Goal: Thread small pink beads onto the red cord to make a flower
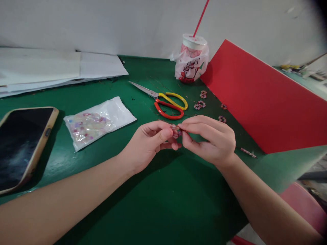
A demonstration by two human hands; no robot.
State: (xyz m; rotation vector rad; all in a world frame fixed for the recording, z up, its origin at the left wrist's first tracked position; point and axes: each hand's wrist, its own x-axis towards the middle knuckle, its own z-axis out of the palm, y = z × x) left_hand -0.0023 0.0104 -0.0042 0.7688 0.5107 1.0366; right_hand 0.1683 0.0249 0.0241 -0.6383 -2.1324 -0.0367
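Item: bead work on a green table (pixel 163 204), one person, two bare hands.

Left hand (pixel 149 144) and right hand (pixel 209 139) met fingertip to fingertip near the middle of the table, both pinched on one small pink beaded piece (pixel 176 132); the piece was held just above the surface, mostly hidden by the fingers, its exact form too small to tell.

Finished pieces, by appearance: four small bead flowers (pixel 200 105) lay toward the far right of the table, along the foot of a red board (pixel 260 102); a short beaded strip (pixel 248 152) lay at the board's near corner, just right of the right hand.

Stock remaining: a clear bag of beads (pixel 95 122) lay left of the hands, apparently well filled; judged from this, several pieces were done, one was in hand, and much material was left.

Tools: scissors (pixel 166 101) with one red and one yellow handle lay just beyond the hands, blades pointing to the far left.

Other: a phone (pixel 22 143) at the left edge, screen dark; white paper sheets (pixel 58 68) at the far left corner; a bagged drink cup (pixel 191 61) with a red straw at the far edge.
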